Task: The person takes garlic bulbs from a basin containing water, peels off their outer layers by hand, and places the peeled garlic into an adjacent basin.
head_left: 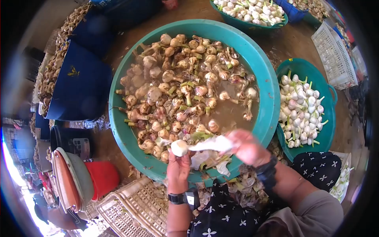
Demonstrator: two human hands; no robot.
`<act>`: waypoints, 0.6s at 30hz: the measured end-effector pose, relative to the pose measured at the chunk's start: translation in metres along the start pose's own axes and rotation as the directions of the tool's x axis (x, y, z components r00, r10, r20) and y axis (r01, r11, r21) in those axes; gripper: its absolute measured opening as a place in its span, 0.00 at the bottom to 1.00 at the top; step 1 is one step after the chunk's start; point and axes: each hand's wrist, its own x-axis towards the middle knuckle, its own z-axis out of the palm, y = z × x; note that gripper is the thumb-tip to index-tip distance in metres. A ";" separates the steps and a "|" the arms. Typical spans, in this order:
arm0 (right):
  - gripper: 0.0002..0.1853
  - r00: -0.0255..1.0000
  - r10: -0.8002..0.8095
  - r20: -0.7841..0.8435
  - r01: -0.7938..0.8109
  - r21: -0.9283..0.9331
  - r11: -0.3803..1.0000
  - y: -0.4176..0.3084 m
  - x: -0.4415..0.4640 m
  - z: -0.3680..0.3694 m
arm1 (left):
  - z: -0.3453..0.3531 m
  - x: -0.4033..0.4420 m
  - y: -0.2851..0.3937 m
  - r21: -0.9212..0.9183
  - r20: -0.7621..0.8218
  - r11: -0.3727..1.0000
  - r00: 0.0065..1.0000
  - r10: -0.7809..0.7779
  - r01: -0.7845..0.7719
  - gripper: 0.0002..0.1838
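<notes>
My left hand (178, 170) is closed around a white, cleaned garlic bulb (179, 147) at the near rim of a large green tub (272, 94). My right hand (248, 147), smeared by motion, grips the end of a long pale strip of garlic skin (213, 143), which stretches from near the bulb to its fingers. Below the strip, loose garlic peels (205, 158) lie over the tub's near edge. Muddy, unpeeled garlic bulbs (169, 75) with cut stems crowd the brown water in the tub.
On the right, a smaller green basin (333, 114) holds clean white garlic; another green basin (252, 27) of it is at the top. Blue bins (79, 83) heaped with garlic stand left. A red bucket (103, 179) and cream plastic crates (134, 205) sit at lower left.
</notes>
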 end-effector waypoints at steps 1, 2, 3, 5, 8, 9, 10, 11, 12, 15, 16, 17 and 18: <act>0.09 0.999 -0.045 -0.020 0.048 0.176 0.983 -0.017 0.000 0.006 | -0.008 0.004 0.000 -0.023 -0.033 0.999 0.999 -0.028 0.027 0.15; 0.08 0.994 -0.093 -0.048 0.104 0.344 0.933 -0.034 0.004 0.008 | -0.010 0.002 0.002 -0.022 -0.035 0.999 0.999 -0.028 0.027 0.15; 0.08 0.984 -0.164 0.073 0.123 0.395 0.911 -0.037 0.009 -0.008 | -0.010 -0.001 0.005 0.045 -0.013 0.999 1.000 -0.026 0.027 0.16; 0.11 0.986 0.012 0.168 0.039 -0.299 0.954 -0.030 0.012 -0.030 | -0.017 0.002 0.012 0.087 0.068 0.996 0.997 -0.030 0.024 0.19; 0.17 0.976 0.218 0.014 0.061 -0.976 -0.208 -0.015 0.007 -0.018 | 0.017 -0.012 0.001 0.259 -0.077 0.964 0.994 0.075 -0.053 0.18; 0.18 0.997 0.078 -0.029 -0.018 -0.991 -0.136 -0.009 0.016 -0.020 | 0.035 -0.018 -0.010 0.330 -0.071 0.932 0.981 0.182 -0.149 0.20; 0.20 0.996 -0.055 -0.075 -0.078 -0.996 -0.054 -0.002 0.028 -0.022 | 0.062 -0.038 -0.018 0.482 0.117 0.842 0.970 0.211 -0.242 0.23; 0.21 0.951 -0.302 -0.072 -0.083 -0.996 -0.025 0.012 0.045 -0.042 | 0.065 -0.050 -0.022 0.513 0.473 0.768 0.873 0.119 -0.383 0.28; 0.23 0.845 -0.530 -0.075 -0.083 -0.996 0.008 0.025 0.063 -0.065 | 0.075 -0.059 -0.026 0.356 0.810 0.837 0.583 -0.055 -0.415 0.31; 0.26 0.711 -0.699 0.076 -0.264 -0.893 -0.365 0.012 0.107 -0.104 | 0.114 -0.085 -0.021 0.467 0.864 0.572 0.486 -0.132 -0.674 0.41; 0.25 0.800 -0.582 -0.148 -0.371 -0.884 -0.284 0.010 0.117 -0.116 | 0.110 -0.071 -0.019 0.463 0.864 0.502 0.499 -0.072 -0.731 0.41; 0.25 0.829 -0.423 -0.365 -0.485 -0.847 -0.219 0.006 0.125 -0.124 | 0.104 -0.060 -0.019 0.526 0.779 0.542 0.627 0.002 -0.656 0.38; 0.25 0.827 -0.429 -0.363 -0.483 -0.849 -0.214 0.004 0.131 -0.132 | 0.093 -0.045 -0.018 0.612 0.668 0.532 0.743 0.049 -0.585 0.35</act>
